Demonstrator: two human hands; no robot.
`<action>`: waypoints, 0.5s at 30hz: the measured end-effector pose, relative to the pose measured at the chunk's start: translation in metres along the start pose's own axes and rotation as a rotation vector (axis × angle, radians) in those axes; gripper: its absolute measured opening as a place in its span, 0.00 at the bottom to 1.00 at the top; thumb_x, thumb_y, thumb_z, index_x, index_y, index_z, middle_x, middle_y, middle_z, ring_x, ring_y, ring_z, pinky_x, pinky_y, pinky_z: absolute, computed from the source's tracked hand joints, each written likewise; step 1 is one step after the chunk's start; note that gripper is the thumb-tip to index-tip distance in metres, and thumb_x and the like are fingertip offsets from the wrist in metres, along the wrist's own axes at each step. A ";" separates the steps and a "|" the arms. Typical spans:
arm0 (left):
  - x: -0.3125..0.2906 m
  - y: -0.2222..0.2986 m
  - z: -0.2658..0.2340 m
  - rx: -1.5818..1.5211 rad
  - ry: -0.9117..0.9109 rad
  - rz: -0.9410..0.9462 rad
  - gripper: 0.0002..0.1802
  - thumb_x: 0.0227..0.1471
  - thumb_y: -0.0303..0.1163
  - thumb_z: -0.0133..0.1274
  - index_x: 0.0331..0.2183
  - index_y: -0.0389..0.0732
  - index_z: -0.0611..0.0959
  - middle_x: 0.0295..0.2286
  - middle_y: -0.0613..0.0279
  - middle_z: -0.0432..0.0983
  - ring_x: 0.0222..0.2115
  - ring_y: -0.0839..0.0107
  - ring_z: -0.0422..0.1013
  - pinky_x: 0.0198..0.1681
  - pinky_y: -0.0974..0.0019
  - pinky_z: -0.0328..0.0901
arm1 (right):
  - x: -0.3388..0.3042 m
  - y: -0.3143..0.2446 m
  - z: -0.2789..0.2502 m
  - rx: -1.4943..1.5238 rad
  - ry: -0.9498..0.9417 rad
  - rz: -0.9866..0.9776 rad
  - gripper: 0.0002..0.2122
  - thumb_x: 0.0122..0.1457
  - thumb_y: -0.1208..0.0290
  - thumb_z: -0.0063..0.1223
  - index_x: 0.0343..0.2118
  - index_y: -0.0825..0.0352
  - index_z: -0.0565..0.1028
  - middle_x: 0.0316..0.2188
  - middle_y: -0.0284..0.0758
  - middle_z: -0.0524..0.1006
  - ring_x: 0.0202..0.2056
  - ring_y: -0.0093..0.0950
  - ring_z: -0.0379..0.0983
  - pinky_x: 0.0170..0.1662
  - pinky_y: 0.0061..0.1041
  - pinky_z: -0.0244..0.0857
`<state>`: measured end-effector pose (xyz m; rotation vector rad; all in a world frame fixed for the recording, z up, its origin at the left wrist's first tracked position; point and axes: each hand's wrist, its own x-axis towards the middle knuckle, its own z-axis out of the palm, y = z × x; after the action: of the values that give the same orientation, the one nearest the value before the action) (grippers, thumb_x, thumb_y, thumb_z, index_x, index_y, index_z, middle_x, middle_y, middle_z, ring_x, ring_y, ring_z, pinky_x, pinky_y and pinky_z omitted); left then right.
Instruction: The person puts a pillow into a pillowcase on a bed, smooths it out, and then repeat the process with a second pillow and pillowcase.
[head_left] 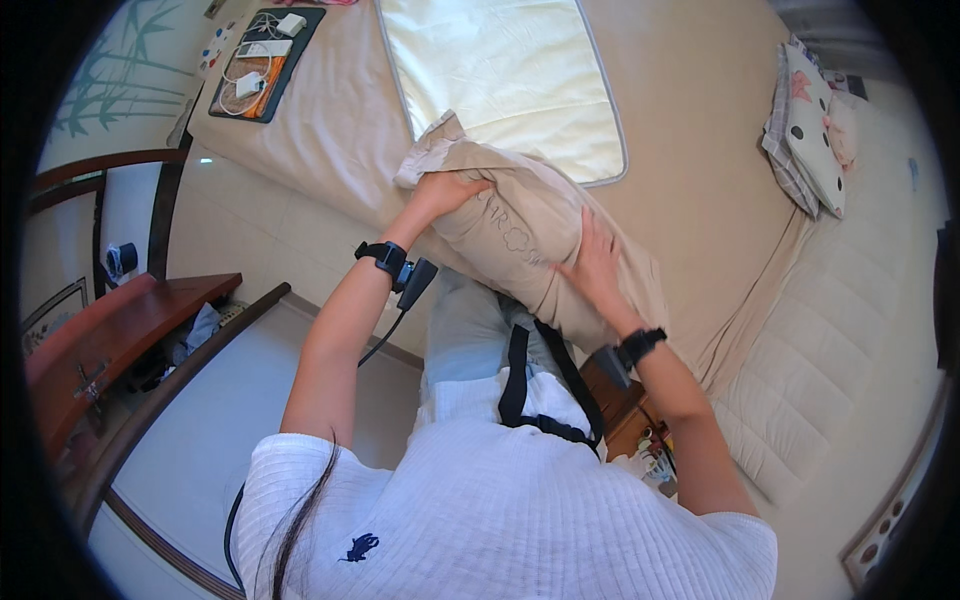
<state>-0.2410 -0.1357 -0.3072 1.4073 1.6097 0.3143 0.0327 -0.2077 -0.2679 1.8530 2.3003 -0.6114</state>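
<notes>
A beige pillow (540,285) in an embroidered case lies at the bed's near edge, against my legs. Its pale, loose fabric end (440,140) sticks up at the far left corner. My left hand (447,197) grips the pillow's left end with the thumb on top; the other fingers are mostly hidden. On the right part of the pillow rests my right hand (598,262), its fingers stretched out and the thumb apart. Just beyond the pillow, a cream mat (510,80) with a grey border is spread on the bed.
The bed's beige sheet (690,130) reaches far right, where a spotted white cushion (815,130) leans. A dark tray (285,60) with chargers and cables sits at the far left corner. A reddish wooden bench (140,330) and dark rail (200,360) stand left.
</notes>
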 end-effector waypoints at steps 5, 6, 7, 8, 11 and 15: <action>0.001 -0.022 0.015 -0.368 -0.040 0.010 0.27 0.40 0.45 0.53 0.39 0.35 0.73 0.37 0.57 0.71 0.37 0.69 0.67 0.42 0.72 0.59 | 0.078 0.038 0.012 -0.054 -0.166 -0.048 0.57 0.26 0.47 0.63 0.57 0.60 0.37 0.55 0.50 0.44 0.57 0.46 0.37 0.55 0.47 0.34; 0.000 -0.029 0.018 -0.378 -0.043 -0.042 0.27 0.41 0.45 0.53 0.39 0.35 0.73 0.37 0.57 0.71 0.37 0.69 0.67 0.42 0.72 0.59 | 0.094 0.044 0.017 -0.046 -0.233 -0.093 0.58 0.24 0.46 0.63 0.57 0.59 0.37 0.55 0.51 0.44 0.57 0.47 0.36 0.55 0.47 0.34; -0.001 -0.036 0.019 -0.385 -0.048 -0.099 0.27 0.41 0.45 0.52 0.39 0.35 0.73 0.36 0.56 0.71 0.37 0.70 0.67 0.42 0.72 0.59 | 0.106 0.044 0.021 -0.033 -0.302 -0.141 0.59 0.22 0.44 0.63 0.57 0.59 0.36 0.55 0.51 0.44 0.57 0.47 0.35 0.55 0.47 0.33; 0.000 -0.041 0.022 -0.357 -0.028 -0.143 0.27 0.41 0.45 0.52 0.39 0.34 0.73 0.36 0.56 0.71 0.37 0.69 0.67 0.42 0.72 0.59 | 0.117 0.045 0.025 -0.030 -0.324 -0.174 0.59 0.21 0.44 0.63 0.57 0.59 0.37 0.55 0.51 0.43 0.57 0.48 0.35 0.55 0.47 0.32; 0.005 -0.053 0.030 -0.320 0.072 -0.227 0.27 0.42 0.45 0.52 0.39 0.33 0.73 0.36 0.55 0.72 0.37 0.69 0.67 0.42 0.71 0.59 | 0.142 0.046 0.034 -0.036 -0.387 -0.251 0.58 0.20 0.44 0.64 0.56 0.61 0.42 0.54 0.52 0.45 0.56 0.48 0.38 0.55 0.46 0.32; 0.013 -0.062 0.039 -0.345 0.170 -0.255 0.27 0.42 0.44 0.53 0.40 0.34 0.73 0.37 0.55 0.71 0.37 0.67 0.66 0.43 0.69 0.59 | 0.164 0.053 0.057 0.206 -0.484 -0.341 0.52 0.21 0.46 0.65 0.53 0.62 0.51 0.49 0.50 0.58 0.52 0.44 0.51 0.53 0.38 0.45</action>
<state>-0.2492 -0.1575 -0.3775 0.9239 1.7526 0.5432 0.0355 -0.0716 -0.3889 1.1929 2.2804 -1.2275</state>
